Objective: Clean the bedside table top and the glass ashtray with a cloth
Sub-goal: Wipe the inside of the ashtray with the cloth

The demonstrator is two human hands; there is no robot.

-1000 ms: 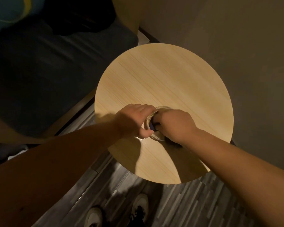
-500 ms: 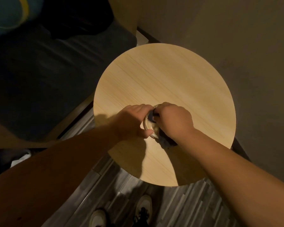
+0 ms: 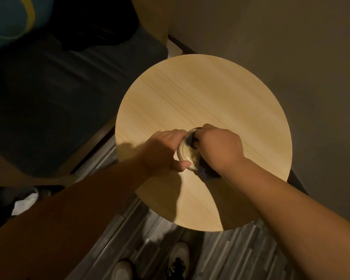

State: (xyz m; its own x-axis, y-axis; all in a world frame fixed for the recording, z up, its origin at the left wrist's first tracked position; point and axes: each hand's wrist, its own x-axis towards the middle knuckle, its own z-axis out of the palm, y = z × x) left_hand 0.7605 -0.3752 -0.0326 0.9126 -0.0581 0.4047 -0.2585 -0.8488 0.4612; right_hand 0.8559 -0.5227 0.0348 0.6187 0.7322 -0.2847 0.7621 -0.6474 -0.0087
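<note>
Ashtray wipe under way, mid-desk.
My left hand (image 3: 162, 152) grips the round clear glass ashtray (image 3: 185, 156) on the round pale wooden desk (image 3: 210, 98); right hand (image 3: 220, 148) clutches the dark cloth (image 3: 205, 171) inside (desk top's state: can't tell).

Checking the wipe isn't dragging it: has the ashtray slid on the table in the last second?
No. The glass ashtray sits as far from the table top's left edge as before, held by the left hand.
</note>
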